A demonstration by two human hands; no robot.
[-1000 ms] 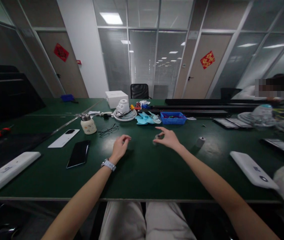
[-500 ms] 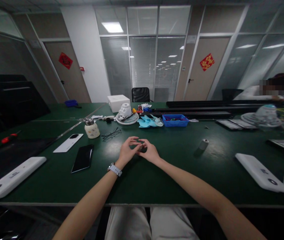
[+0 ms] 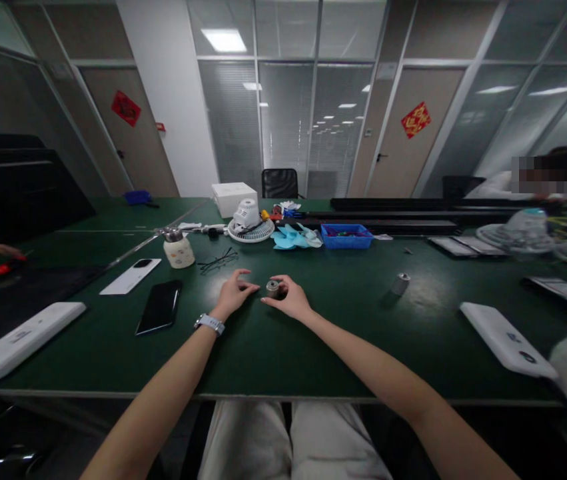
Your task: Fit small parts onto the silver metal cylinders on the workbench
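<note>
My right hand (image 3: 290, 299) rests on the green table (image 3: 313, 347) and pinches a small grey metal cylinder (image 3: 272, 288) between thumb and fingers. My left hand (image 3: 232, 292), with a watch on the wrist, lies just left of it, fingers curled with the thumb pointing toward the cylinder; I see nothing in it. A second small metal cylinder (image 3: 400, 283) stands alone on the table to the right.
A black phone (image 3: 159, 306), a white phone (image 3: 130, 277), a small bottle (image 3: 178, 248) and glasses (image 3: 217, 260) lie to the left. A fan (image 3: 249, 223), blue gloves (image 3: 293, 237) and a blue tray (image 3: 346, 236) are behind. White devices (image 3: 507, 339) flank the edges. Another person sits at far right; a hand shows far left.
My hands, joined at the middle half a second ago, have parted slightly; the cylinder now shows in my right fingers. A hand has appeared at the far left edge.
</note>
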